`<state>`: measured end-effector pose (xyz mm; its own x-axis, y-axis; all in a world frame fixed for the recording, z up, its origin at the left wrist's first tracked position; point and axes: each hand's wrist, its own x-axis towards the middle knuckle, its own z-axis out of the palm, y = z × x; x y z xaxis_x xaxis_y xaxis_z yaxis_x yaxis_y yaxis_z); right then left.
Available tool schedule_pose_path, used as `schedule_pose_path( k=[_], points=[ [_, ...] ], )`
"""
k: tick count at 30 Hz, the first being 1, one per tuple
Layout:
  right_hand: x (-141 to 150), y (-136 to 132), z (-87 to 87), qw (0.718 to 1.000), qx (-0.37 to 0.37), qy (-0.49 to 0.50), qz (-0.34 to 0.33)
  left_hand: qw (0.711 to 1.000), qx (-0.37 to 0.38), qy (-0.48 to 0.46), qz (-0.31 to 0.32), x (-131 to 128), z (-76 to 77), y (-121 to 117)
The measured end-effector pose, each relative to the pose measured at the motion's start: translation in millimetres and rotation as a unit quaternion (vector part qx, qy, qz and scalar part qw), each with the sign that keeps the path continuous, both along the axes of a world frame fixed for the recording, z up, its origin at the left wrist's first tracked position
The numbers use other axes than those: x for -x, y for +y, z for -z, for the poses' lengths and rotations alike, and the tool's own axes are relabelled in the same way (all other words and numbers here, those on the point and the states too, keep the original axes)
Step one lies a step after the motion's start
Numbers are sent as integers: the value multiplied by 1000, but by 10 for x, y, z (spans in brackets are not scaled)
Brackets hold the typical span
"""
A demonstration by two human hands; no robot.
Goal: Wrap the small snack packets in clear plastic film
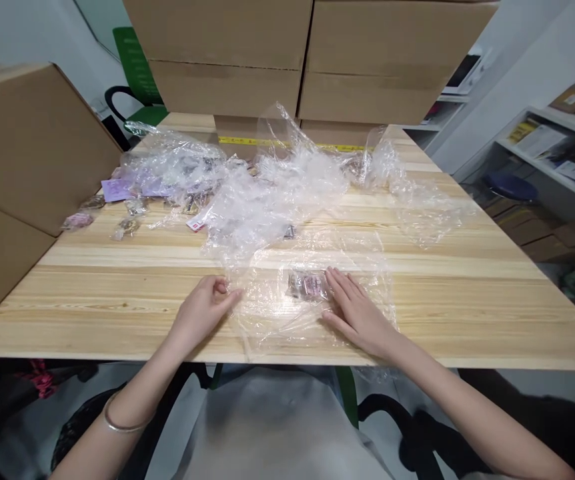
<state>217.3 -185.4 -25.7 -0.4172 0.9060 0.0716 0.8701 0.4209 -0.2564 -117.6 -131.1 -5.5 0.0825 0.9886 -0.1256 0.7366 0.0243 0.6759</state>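
Observation:
A clear plastic bag (267, 317) lies spread on the wooden table in front of me. A small packet (306, 285) with a pinkish label and dark contents shows at its middle; I cannot tell whether it is inside the bag or under a layer of it. My left hand (206, 307) is at the bag's left edge, fingers curled in and thumb stretched over the film, apparently gripping that edge. My right hand (355, 308) rests flat on the bag's right part, fingers extended, with its fingertips beside the packet's right end. It is open and grips nothing.
Crumpled clear plastic (287, 180) heaps across the table's far half. Small wrapped packets (126, 228) and a purple sheet (117, 190) lie at the left. Large cardboard boxes stand at the back (227, 87) and left (22, 153). Shelves (557, 163) are at the right.

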Motion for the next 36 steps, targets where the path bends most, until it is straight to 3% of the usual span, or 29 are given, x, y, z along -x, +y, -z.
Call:
schedule_pose_path(
  k=[5, 10, 15, 18, 22, 23, 25, 28, 30, 32, 34, 36],
  points=[
    [-184, -158, -12, 1000, -11, -5, -21, 973, 42, -225, 4, -123, -61, 44],
    [-113, -134, 36, 998, -28, -14, -45, 953, 91, -281, 67, -465, -388, 127],
    [144, 23, 5, 996, -13, -1, -90, 925, 137, -319, 157, -1057, -647, 286],
    [228, 75, -16, 996, -4, 22, -81, 907, 175, -329, 196, -1490, -596, 410],
    [102, 21, -61, 997, 0, 59, -42, 895, 232, -287, 251, -1866, -342, 511],
    [15, -11, -68, 997, -4, 69, -32, 898, 211, -273, 273, -1883, -283, 510],
    [-207, -77, -68, 994, -25, 105, 13, 910, 85, -237, 328, -1814, -198, 480],
    [-557, -114, -44, 960, -88, 162, 211, 889, -184, -124, 402, -1545, -125, 400],
    [-717, -64, -27, 924, -68, 159, 340, 868, -282, -38, 406, -1360, -79, 351],
    [-784, 41, -20, 912, 10, 141, 384, 863, -312, 25, 398, -1236, -22, 313],
    [-767, 164, -40, 915, 78, 150, 367, 861, -297, 70, 408, -1191, 36, 283],
    [-685, 258, -105, 904, 109, 227, 344, 856, -262, 112, 431, -1207, 82, 256]
  ],
)
